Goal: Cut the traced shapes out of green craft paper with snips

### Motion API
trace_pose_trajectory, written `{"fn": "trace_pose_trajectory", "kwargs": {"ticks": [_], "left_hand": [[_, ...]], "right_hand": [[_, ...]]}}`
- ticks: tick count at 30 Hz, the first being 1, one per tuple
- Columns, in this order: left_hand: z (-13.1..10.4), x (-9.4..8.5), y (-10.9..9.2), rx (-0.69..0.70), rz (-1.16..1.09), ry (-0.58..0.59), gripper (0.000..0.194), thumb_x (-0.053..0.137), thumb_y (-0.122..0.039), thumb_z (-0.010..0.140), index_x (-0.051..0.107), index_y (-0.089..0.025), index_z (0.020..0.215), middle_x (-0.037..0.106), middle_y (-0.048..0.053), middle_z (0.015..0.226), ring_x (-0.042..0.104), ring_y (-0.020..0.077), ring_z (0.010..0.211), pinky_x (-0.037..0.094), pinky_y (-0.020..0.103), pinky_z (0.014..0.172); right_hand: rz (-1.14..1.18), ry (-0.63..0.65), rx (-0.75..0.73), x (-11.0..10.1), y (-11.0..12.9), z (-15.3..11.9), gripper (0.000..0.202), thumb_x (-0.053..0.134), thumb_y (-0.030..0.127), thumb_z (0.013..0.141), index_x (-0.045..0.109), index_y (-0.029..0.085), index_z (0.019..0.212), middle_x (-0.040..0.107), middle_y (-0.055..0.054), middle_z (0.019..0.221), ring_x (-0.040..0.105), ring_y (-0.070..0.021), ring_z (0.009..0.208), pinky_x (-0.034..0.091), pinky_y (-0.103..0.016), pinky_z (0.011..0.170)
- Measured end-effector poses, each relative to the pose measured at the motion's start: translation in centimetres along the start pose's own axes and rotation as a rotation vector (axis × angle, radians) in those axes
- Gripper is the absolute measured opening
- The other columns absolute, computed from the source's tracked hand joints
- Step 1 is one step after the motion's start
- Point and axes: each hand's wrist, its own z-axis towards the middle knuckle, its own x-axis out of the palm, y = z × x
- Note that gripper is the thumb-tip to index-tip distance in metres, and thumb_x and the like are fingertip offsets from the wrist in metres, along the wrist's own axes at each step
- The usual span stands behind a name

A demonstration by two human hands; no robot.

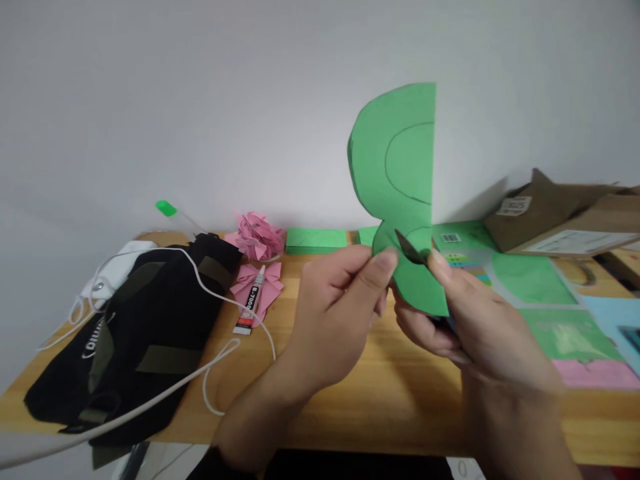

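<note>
A green paper piece (373,153) stands upright in front of me, with two rounded lobes on its left and a straight right edge. Pencil curves are drawn on it. My left hand (335,313) pinches the lower lobe between thumb and fingers. Held in my right hand (485,327) is a pair of scissors (411,248); a dark blade lies across the front of the lower lobe, near the smaller curve. The handles are mostly hidden by my fingers and the paper.
On the wooden table (270,400) lie a black bag (165,320), a white cable (165,399), a glue tube (250,303), pink folded paper (260,233) and green paper strips (316,241). To the right are a cardboard box (575,207) and green sheets (533,280). A wall stands behind.
</note>
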Motion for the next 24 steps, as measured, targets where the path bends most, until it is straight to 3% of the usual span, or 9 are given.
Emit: {"fn": "trace_pose_trajectory", "kwargs": {"ticks": [9,16,24], "left_hand": [[0.1,0.0,0.6,-0.106,-0.115,0.052,0.049,0.062,-0.039,0.094,0.048,-0.018,0.053,0.045,-0.005,0.043,0.04,0.0054,0.041,0.035,0.021,0.042],[0.0,0.2,0.8,-0.164,-0.279,0.064,0.046,0.061,-0.04,0.095,0.052,-0.017,0.056,0.046,-0.005,0.043,0.038,0.0042,0.038,0.028,0.02,0.038],[-0.5,0.9,-0.1,-0.056,-0.065,-0.035,0.049,0.056,-0.031,0.098,0.047,-0.017,0.052,0.043,-0.005,0.045,0.04,0.0042,0.045,0.032,0.02,0.045]], "right_hand": [[0.004,0.008,0.061,0.1,0.7,0.1,0.066,0.028,0.069,0.099,0.044,0.021,0.056,0.03,0.008,0.041,0.012,-0.0053,0.033,0.011,-0.023,0.03],[-0.008,0.012,0.059,0.1,0.2,0.3,0.067,0.028,0.069,0.098,0.046,0.021,0.055,0.03,0.008,0.041,0.016,-0.0065,0.034,0.015,-0.023,0.032],[0.024,-0.003,-0.028,0.3,-0.3,0.0,0.061,0.026,0.06,0.103,0.04,0.023,0.056,0.033,0.006,0.044,0.024,-0.0104,0.039,0.022,-0.026,0.037]]}}
